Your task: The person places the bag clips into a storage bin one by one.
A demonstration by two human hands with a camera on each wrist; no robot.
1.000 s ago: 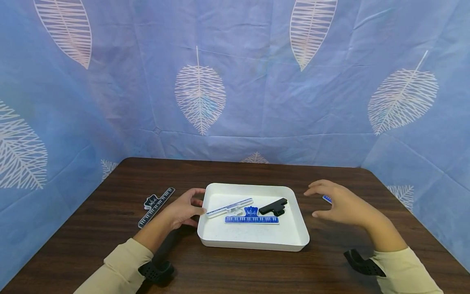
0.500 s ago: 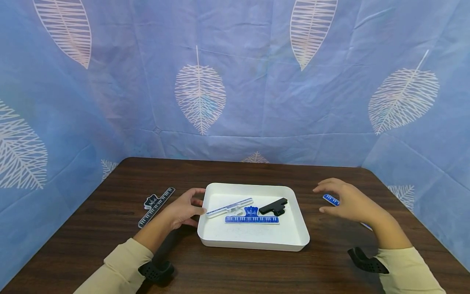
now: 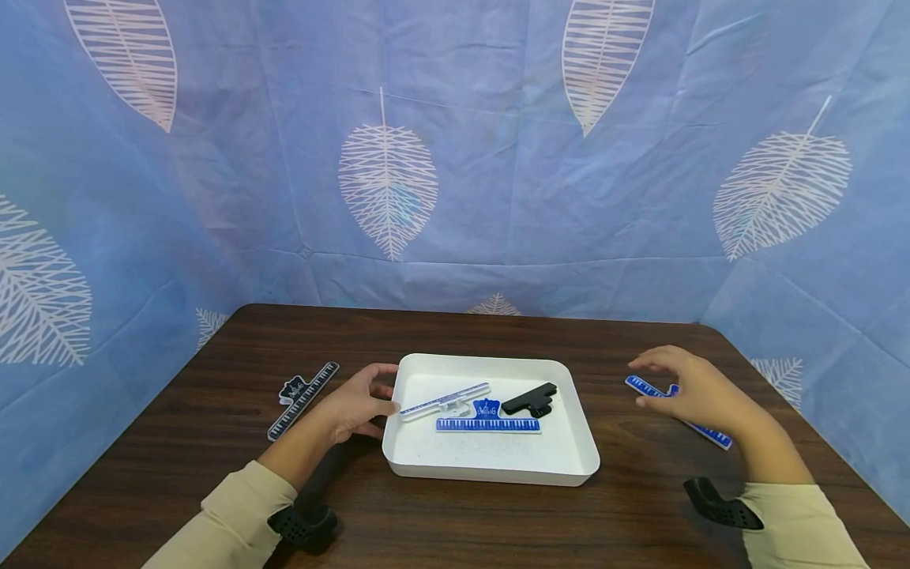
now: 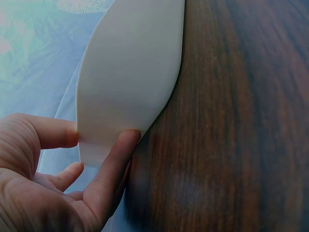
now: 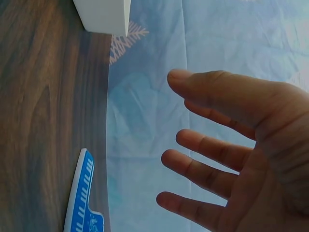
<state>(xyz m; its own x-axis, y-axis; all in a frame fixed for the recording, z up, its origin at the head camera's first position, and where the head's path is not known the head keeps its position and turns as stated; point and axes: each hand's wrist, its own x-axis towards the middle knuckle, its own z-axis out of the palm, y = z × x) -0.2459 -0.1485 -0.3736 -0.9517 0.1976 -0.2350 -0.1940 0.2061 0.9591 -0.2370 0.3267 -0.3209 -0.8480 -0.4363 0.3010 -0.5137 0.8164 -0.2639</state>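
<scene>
My left hand (image 3: 361, 403) rests against the left side of a white tray (image 3: 490, 468), its fingertips touching the outer wall in the left wrist view. In the tray lie a blue long-edged clip (image 3: 487, 425) printed with piano keys, a black clip (image 3: 529, 400) and a white clip (image 3: 444, 401). On the right, my right hand (image 3: 700, 395) hovers over another blue piano-key clip (image 3: 711, 435) on the table, thumb and fingers spread apart with nothing between them. Part of that clip is hidden behind the hand in the head view.
A black piano-key clip (image 3: 304, 401) lies on the dark wooden table (image 3: 498, 525), left of the left hand. Blue cloth (image 3: 455, 197) with white leaf prints hangs behind the table and along its sides. Both wrists wear black bands.
My right hand has drawn away from the tray to the right, uncovering more of the blue clip on the table beneath it. The left hand and tray have stayed in place.
</scene>
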